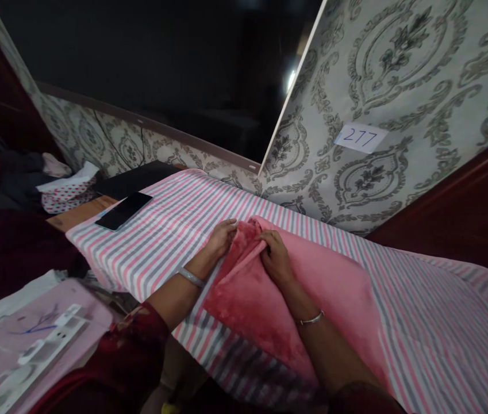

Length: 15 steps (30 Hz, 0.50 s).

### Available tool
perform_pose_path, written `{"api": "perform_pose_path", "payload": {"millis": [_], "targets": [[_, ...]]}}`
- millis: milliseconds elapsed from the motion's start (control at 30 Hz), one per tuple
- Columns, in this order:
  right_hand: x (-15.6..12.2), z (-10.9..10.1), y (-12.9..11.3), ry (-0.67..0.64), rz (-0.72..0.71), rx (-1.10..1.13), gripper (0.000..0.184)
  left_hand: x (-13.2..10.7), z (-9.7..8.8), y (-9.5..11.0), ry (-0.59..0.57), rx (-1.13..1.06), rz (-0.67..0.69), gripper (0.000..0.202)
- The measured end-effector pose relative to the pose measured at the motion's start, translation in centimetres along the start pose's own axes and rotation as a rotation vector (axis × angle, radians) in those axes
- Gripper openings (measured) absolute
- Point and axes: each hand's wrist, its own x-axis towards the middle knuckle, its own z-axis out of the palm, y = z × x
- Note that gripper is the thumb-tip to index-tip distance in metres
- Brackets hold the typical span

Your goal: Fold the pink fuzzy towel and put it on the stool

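Note:
A pink plush cloth [330, 276], partly folded over itself, lies on a striped cover [170, 218] in pink, grey and white. My left hand [221, 238] is closed on the upper left edge of the cloth, where darker red pile shows. A short way to the right, my right hand [275, 256] pinches a bunched fold of the same cloth. Between the two hands the fabric is lifted and gathered. My fingertips are partly hidden in the folds. A bracelet sits on each wrist.
A black phone [125, 211] lies on the striped cover at the left. A large dark television screen [161, 75] fills the wall behind. A paper marked 277 [361, 137] is on the wallpaper. At lower left, a white power strip [41, 356] rests on a pink surface.

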Motion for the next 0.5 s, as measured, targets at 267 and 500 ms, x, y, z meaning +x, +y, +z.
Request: {"api": "perform_pose_path", "payload": {"millis": [267, 500], "targets": [[0.0, 0.1, 0.1, -0.01, 0.011, 0.018, 0.037, -0.9, 0.9, 0.1, -0.063, 0.052, 0.055, 0.031], [0.0, 0.1, 0.2, -0.01, 0.022, 0.029, 0.038, -1.0, 1.1, -0.1, -0.212, 0.474, 0.291, 0.036]]}}
